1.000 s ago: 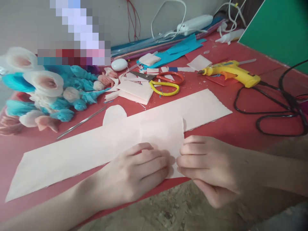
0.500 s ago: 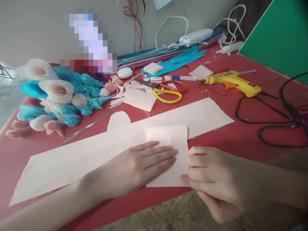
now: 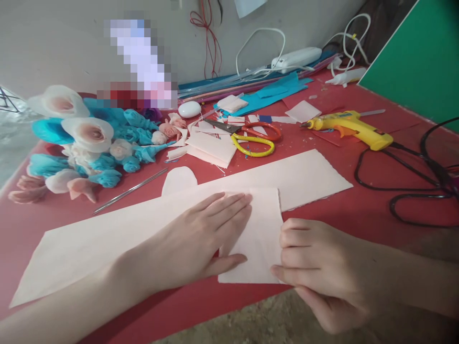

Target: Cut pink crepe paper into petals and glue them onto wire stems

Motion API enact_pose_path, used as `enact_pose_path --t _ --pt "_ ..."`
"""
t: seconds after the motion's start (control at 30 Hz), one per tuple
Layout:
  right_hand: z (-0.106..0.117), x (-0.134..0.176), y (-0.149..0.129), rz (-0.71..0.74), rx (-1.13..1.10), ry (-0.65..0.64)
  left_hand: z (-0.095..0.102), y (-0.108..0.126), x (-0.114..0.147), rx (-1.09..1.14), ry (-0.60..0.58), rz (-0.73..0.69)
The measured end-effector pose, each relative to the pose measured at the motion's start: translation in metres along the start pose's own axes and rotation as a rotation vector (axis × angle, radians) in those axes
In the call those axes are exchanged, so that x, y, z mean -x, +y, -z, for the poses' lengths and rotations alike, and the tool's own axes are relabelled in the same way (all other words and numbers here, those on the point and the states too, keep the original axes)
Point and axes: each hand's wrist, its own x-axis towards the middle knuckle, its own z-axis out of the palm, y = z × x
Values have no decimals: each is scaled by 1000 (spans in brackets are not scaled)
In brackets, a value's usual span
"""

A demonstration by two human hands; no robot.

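Observation:
A small folded piece of pale pink paper [image 3: 263, 234] lies over a longer pale pink strip [image 3: 103, 243] on the red table. My left hand [image 3: 204, 239] rests flat on the folded piece, fingers stretched toward its far fold and thumb spread apart. At the right edge of that piece, my right hand [image 3: 319, 263] is closed, its fingers curled against the near right corner. The curled fingers partly hide what they grip. A rounded white paper cutout [image 3: 180, 180] sticks out behind the strip.
Beyond the paper lie scissors [image 3: 254, 138], paper scraps [image 3: 211, 147] and a yellow glue gun [image 3: 353, 129] with a black cord [image 3: 362, 179]. To the left are metal tweezers or a rod [image 3: 131, 191] and paper flowers [image 3: 88, 134]. A green board [image 3: 416, 71] stands at right.
My left hand has slid away from me toward the far fold, its thumb now showing. The raised fold looks flatter. My right hand stays at the paper's edge; the view shifted slightly.

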Motion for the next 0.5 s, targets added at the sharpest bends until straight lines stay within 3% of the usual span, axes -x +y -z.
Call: enact_pose_path --t 0.23,0.4,0.5 --pt "3 -1 2 20 21 -3 2 -4 1 -56 60 49" --pt "6 -2 2 -45 28 -44 1 -10 -3 -29 84 30" --pt "9 -6 7 -81 97 12 1 -10 -4 -6 85 30"
